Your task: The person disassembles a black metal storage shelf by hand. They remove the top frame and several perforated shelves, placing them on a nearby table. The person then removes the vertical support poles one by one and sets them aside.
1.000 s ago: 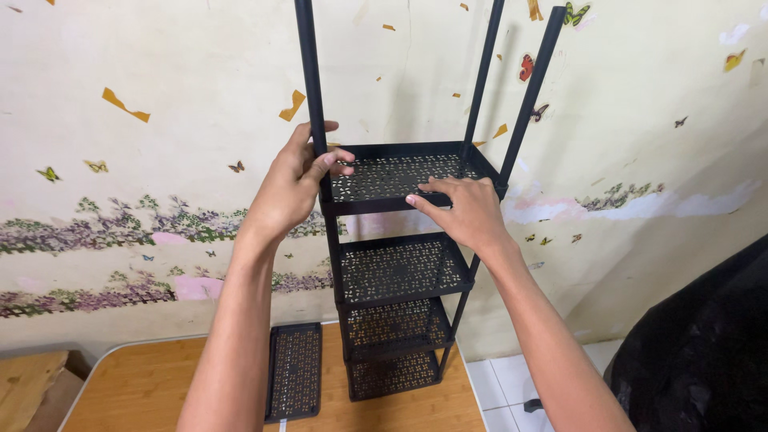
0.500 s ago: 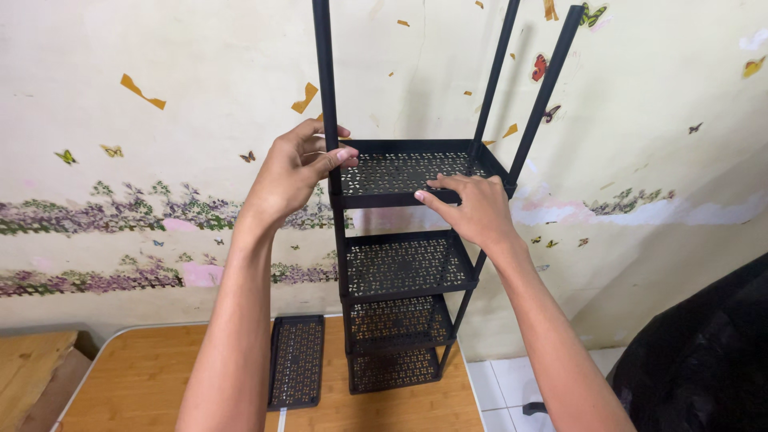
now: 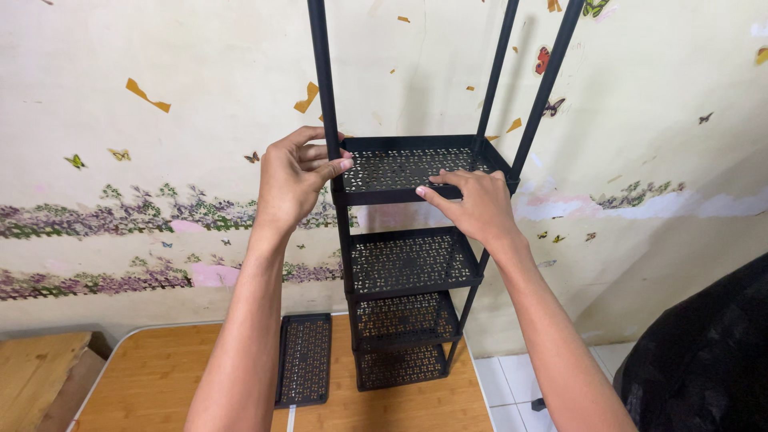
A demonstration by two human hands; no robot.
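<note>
Both hands steady the top shelf (image 3: 408, 170) of a black rack on the worktop (image 3: 168, 376).
Left hand (image 3: 292, 180) grip clenched round the pole (image 3: 324, 88); right hand (image 3: 472, 204) grasping the shelf's front edge; uneven pressure could tilt it.

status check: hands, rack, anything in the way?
Left hand grips front-left post at top shelf. Right hand on shelf's front edge. Spare shelf panel lies flat on table, clear of rack.

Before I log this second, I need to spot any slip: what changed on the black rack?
Little: the right hand slid slightly left along the top shelf front edge. The left hand still grips the front-left post; loose shelf unmoved on the table.
</note>
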